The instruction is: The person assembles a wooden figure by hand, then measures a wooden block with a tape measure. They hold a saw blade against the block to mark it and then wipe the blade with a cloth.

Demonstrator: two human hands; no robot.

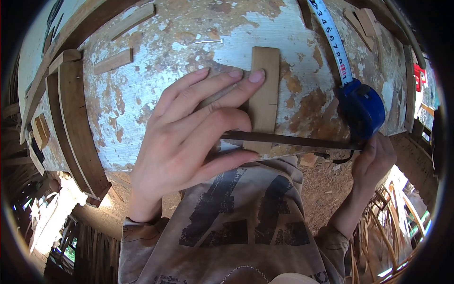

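Observation:
My left hand (189, 137) presses flat on a small rectangular wooden strip (265, 90) that lies on a worn table with peeling white paint (156, 71), at its near edge. Its fingers are spread over the strip's left side. A dark narrow blade (293, 140), like a saw or file, crosses the strip's near end. My right hand (373, 161) grips the blade's handle end at the right, just below a blue tape measure (363, 108) whose tape (331, 38) runs away across the table.
Several loose wood offcuts (113, 61) lie on the far left of the table. Curved wooden pieces (75, 128) lean at its left edge. A nail (208, 41) lies near the middle. Sawdust covers the ground below.

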